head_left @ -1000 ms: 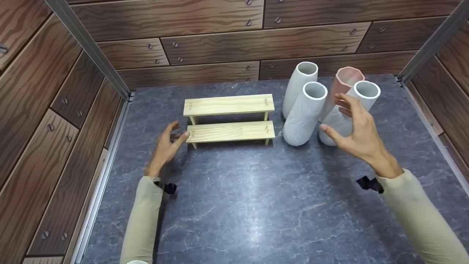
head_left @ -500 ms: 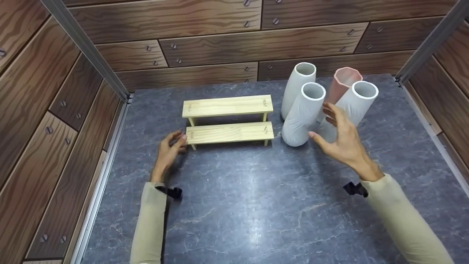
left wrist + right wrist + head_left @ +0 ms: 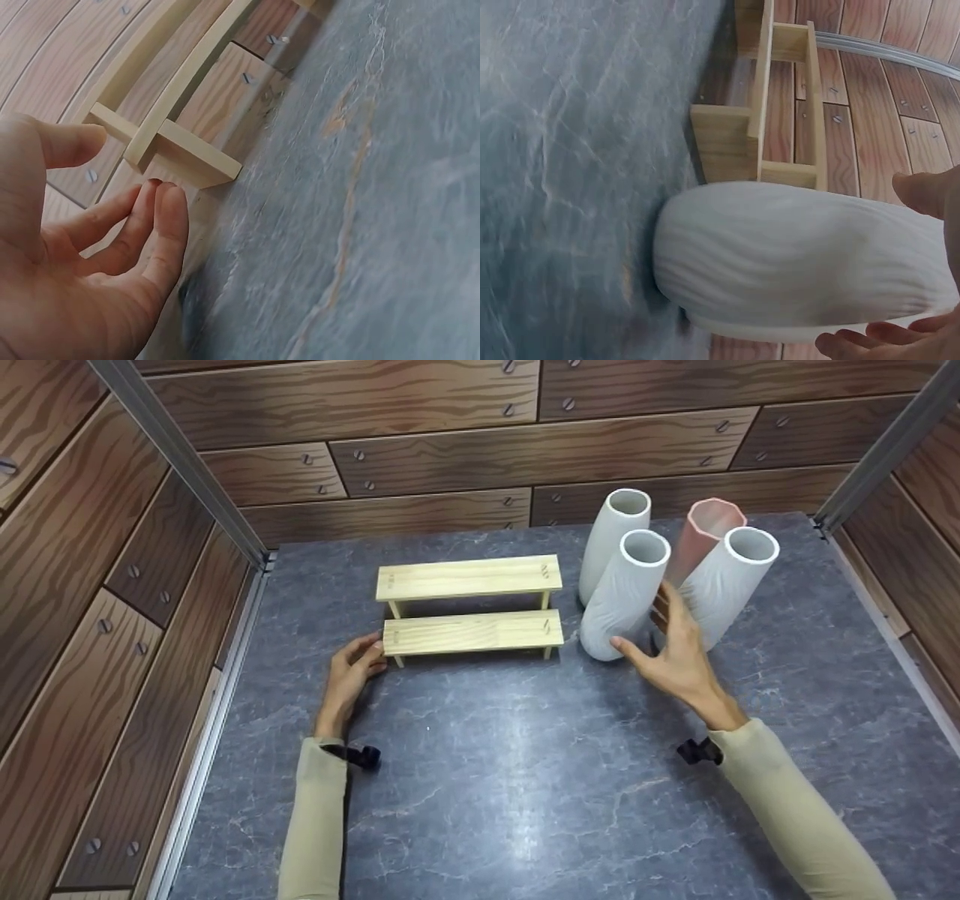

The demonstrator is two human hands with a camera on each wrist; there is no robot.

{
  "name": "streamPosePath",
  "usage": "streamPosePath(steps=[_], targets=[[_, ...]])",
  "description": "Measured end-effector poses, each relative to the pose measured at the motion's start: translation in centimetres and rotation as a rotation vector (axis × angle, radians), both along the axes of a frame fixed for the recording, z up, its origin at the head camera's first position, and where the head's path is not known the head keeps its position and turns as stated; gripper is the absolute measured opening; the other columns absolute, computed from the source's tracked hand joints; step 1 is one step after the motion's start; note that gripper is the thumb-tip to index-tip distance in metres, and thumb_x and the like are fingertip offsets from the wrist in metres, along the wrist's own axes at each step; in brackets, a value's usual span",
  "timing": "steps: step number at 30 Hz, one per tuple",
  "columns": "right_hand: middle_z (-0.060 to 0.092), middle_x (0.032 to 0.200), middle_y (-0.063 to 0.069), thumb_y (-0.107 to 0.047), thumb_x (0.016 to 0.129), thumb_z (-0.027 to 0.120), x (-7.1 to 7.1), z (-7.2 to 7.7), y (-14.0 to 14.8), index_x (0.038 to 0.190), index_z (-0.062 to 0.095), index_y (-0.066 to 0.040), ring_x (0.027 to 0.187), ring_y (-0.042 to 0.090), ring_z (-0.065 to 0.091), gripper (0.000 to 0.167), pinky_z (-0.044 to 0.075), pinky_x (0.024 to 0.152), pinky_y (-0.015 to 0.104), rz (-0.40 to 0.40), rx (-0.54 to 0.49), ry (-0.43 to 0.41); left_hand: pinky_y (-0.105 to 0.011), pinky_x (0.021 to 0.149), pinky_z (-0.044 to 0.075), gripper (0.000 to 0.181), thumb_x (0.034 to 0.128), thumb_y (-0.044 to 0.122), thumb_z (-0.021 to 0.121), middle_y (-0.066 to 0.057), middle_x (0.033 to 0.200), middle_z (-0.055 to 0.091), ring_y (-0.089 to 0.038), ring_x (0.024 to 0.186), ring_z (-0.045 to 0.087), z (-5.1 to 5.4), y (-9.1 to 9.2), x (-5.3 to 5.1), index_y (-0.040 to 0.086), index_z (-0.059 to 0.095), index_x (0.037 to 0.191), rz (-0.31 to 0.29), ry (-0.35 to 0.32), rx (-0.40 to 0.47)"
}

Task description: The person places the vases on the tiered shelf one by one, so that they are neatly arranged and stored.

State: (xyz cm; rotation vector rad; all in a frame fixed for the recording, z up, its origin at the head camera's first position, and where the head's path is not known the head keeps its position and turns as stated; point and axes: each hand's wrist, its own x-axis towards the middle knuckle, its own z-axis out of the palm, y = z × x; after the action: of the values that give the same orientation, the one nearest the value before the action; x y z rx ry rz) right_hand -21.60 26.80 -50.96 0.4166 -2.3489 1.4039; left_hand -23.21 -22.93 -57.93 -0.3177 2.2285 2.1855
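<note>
A pale wooden two-step stand [image 3: 472, 633] is on the dark marbled tabletop. My left hand [image 3: 349, 679] is at the left end of its lower step. In the left wrist view, the thumb and loosely bent fingers [image 3: 171, 225] are beside that end, with nothing between them. A front white vase [image 3: 626, 596] with a rippled surface stands right of the stand. Around its right side is my right hand [image 3: 681, 656], thumb in front and fingers partly hidden between it and the right white vase [image 3: 731, 585]. In the right wrist view, a gap shows between thumb and front vase [image 3: 795, 255].
Behind are another white vase [image 3: 611, 544] and a pink vase [image 3: 697, 540] with a faceted rim. The vases stand close together. Wood-patterned panels [image 3: 450, 457] enclose the marbled tabletop [image 3: 480, 780] at the back and sides, with metal rails at the corners.
My right hand has moved left and down, from before the right white vase to around the front one. My left hand has come lower, beside the lower step's end. Vases and stand have stayed put.
</note>
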Motion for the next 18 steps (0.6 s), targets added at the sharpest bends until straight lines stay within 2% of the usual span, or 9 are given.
streamPosePath(steps=[6, 12, 18], targets=[[0.048, 0.155, 0.028, -0.009, 0.079, 0.095, -0.7, -1.4, -0.6, 0.160, 0.034, 0.006, 0.139, 0.050, 0.053, 0.103, 0.046, 0.118, 0.066, -0.039, -0.032, -0.006, -0.028, 0.092, 0.064, 0.043, 0.1064, 0.015, 0.068, -0.024, 0.139, 0.065, -0.014, 0.098, 0.072, -0.4, 0.2, 0.1, -0.004, 0.062, 0.144, 0.011, 0.004, 0.050], [0.051, 0.152, 0.027, -0.014, 0.079, 0.096, -1.1, -2.3, -1.0, 0.159, 0.035, 0.004, 0.136, 0.049, 0.054, 0.102, 0.049, 0.113, 0.067, -0.072, -0.033, -0.042, -0.027, 0.090, 0.064, 0.044, 0.1055, 0.014, 0.069, -0.019, 0.129, 0.068, -0.015, 0.097, 0.071, -0.4, 0.5, 0.0, -0.007, 0.062, 0.143, 0.029, -0.009, 0.107], [0.051, 0.148, 0.029, -0.016, 0.079, 0.096, -1.5, -2.8, -1.2, 0.159, 0.034, 0.006, 0.135, 0.047, 0.056, 0.104, 0.052, 0.111, 0.065, -0.098, -0.027, -0.088, -0.025, 0.091, 0.064, 0.047, 0.1059, 0.016, 0.069, -0.019, 0.131, 0.066, -0.015, 0.099, 0.070, -0.6, 0.6, -0.2, -0.007, 0.059, 0.146, 0.019, -0.042, 0.107]])
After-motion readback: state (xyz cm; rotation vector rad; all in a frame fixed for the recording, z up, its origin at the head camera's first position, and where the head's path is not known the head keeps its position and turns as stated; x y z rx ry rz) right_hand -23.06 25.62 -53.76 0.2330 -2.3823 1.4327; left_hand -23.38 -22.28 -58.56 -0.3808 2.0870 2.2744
